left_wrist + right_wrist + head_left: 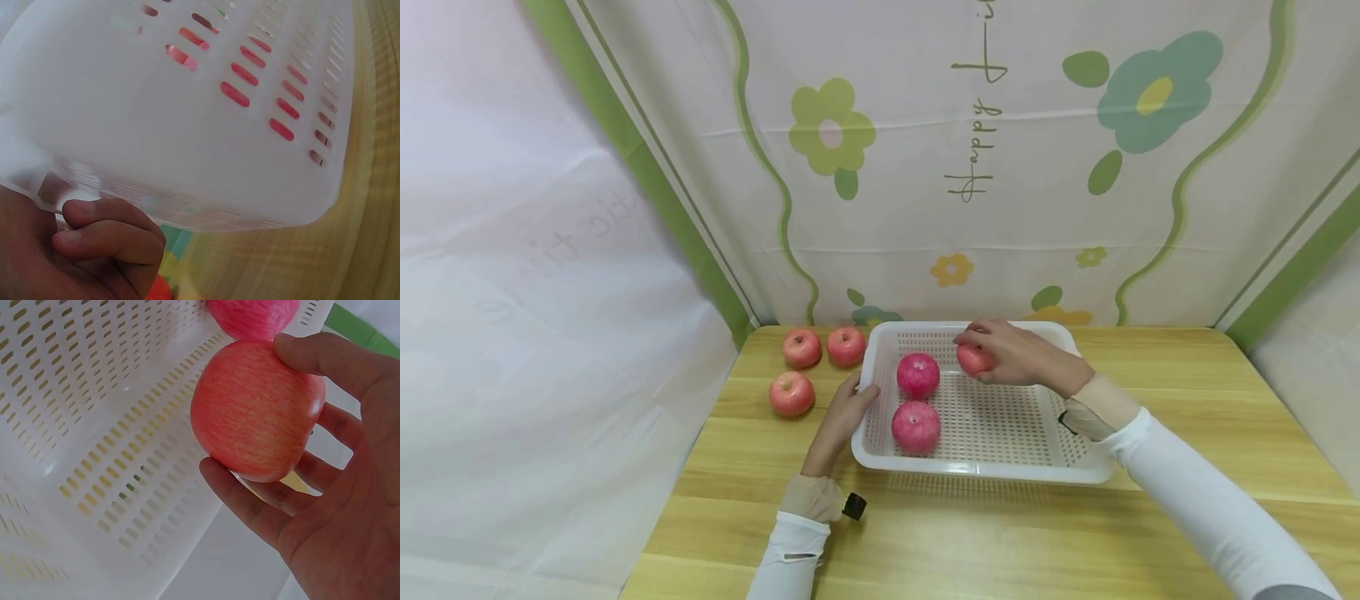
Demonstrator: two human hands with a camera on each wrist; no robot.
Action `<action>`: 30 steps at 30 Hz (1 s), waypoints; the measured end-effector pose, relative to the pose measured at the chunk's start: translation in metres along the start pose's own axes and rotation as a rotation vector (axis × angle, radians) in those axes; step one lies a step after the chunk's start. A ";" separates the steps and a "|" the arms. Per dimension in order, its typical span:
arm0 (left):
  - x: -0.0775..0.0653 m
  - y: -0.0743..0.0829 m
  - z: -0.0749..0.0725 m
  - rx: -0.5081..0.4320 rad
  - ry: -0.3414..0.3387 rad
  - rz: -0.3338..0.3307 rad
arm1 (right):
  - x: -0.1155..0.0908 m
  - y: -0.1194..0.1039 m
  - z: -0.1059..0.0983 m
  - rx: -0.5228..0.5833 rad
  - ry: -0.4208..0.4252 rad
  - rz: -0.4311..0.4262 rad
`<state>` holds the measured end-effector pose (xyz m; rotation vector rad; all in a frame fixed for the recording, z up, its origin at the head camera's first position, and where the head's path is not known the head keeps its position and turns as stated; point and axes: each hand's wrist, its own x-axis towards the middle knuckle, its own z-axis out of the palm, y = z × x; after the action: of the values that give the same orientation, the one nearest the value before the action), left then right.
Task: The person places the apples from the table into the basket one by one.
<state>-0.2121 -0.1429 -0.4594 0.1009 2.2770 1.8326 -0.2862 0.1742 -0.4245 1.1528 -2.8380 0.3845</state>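
Note:
A white perforated plastic basket [977,471] stands on the table. My right hand [1018,354] holds a red apple [256,412] between thumb and fingers, over the back part of the basket. Two deeper pink apples sit inside at the left, one [918,376] behind the other [916,427]. At the basket's left rim, my left hand [844,412] grips the edge, with its thumb over the top. Its curled fingers [115,234] show beneath the rim in the left wrist view.
Left of the basket on the wooden table [737,492] lie three more apples: one at the back left [802,347], one close to the basket [846,346] and one in front [792,394]. A flower-printed cloth [895,217] hangs behind the table.

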 end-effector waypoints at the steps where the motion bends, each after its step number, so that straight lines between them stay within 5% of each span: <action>1: 0.000 0.000 0.000 0.001 0.001 0.000 | 0.001 0.000 0.001 0.001 0.000 -0.002; 30: -0.002 0.003 0.001 0.024 0.017 -0.019 | 0.006 0.002 0.022 0.058 -0.046 -0.010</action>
<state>-0.2106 -0.1419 -0.4569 0.0671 2.3039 1.8046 -0.2911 0.1660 -0.4452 1.2007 -2.8777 0.4489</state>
